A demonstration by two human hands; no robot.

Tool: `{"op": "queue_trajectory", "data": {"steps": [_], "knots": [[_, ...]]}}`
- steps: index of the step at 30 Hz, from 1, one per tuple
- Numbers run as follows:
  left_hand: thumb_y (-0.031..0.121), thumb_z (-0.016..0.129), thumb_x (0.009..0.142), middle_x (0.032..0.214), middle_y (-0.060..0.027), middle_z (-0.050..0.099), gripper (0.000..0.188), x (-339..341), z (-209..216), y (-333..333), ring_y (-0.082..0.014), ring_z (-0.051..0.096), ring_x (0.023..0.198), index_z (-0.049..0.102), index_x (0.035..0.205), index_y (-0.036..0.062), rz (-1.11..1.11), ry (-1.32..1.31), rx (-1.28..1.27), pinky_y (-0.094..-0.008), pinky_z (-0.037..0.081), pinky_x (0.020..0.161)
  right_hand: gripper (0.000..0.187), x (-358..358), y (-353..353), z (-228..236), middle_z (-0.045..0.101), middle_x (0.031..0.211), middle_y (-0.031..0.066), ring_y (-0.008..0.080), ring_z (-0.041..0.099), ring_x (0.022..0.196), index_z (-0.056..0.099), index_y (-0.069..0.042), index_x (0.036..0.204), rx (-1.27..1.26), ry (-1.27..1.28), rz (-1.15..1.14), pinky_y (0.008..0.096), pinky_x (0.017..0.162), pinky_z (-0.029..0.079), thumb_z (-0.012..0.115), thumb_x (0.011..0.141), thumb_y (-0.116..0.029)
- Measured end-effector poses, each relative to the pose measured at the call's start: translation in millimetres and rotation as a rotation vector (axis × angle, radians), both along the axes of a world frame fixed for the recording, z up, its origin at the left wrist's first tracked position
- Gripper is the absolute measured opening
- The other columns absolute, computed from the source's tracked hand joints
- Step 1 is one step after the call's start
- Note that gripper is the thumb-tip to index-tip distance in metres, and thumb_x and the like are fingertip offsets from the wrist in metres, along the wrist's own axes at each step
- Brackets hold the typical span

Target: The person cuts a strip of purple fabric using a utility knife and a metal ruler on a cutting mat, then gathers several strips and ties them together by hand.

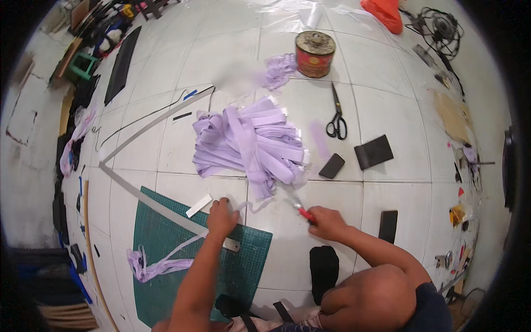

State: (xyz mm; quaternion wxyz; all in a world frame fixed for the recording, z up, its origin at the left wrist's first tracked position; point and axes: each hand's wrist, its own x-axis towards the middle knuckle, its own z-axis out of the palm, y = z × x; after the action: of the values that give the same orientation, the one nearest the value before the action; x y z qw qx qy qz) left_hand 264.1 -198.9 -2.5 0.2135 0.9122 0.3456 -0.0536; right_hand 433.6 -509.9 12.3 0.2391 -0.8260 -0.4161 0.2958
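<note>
My left hand (223, 219) is at the upper edge of the green cutting mat (243, 265), its fingers closed on the end of a thin lilac fabric strip (256, 207). Beside those fingers lies a small white block (199, 205), and a long metal ruler (155, 207) passes under my left wrist area. My right hand (327, 223) is wrapped round a red-handled tool (305, 214) with a pale, motion-blurred head, held over the tiles right of the mat. Beyond both hands a large heap of folded lilac fabric strips (249, 141) spreads on the floor.
Right of the heap lie black scissors (336, 119), a dark block (332, 166), a black square (374, 152) and a dark phone-like slab (388, 226). A round tin (315, 54) stands farther off. Lilac scraps (152, 268) rest on the mat. A second metal ruler (157, 124) angles away.
</note>
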Motion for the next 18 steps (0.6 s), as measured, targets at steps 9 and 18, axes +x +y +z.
{"op": "queue_trajectory", "data": {"steps": [9, 18], "knots": [[0.022, 0.072, 0.078, 0.109, -0.0199, 0.059, 0.046, 34, -5, 53, -0.0357, 0.058, 0.103, 0.059, 0.116, 0.0006, 0.180, -0.392, 0.044, -0.0435, 0.048, 0.089, 0.040, 42, -52, -16, 0.061, 0.094, 0.0142, 0.0359, 0.060, 0.089, 0.060, -0.006, 0.108, -0.068, -0.179, -0.124, 0.0473, 0.076, 0.048, 0.071, 0.071, -0.017], [0.037, 0.067, 0.084, 0.113, -0.0191, 0.064, 0.049, 213, 53, 147, -0.0346, 0.059, 0.109, 0.065, 0.120, 0.0040, 0.037, -0.431, 0.163, -0.0432, 0.047, 0.094, 0.047, 44, -54, -22, 0.056, 0.089, 0.0128, 0.0344, 0.057, 0.083, 0.060, -0.006, 0.114, 0.038, -0.227, -0.190, 0.0448, 0.074, 0.046, 0.074, 0.072, -0.021]]}}
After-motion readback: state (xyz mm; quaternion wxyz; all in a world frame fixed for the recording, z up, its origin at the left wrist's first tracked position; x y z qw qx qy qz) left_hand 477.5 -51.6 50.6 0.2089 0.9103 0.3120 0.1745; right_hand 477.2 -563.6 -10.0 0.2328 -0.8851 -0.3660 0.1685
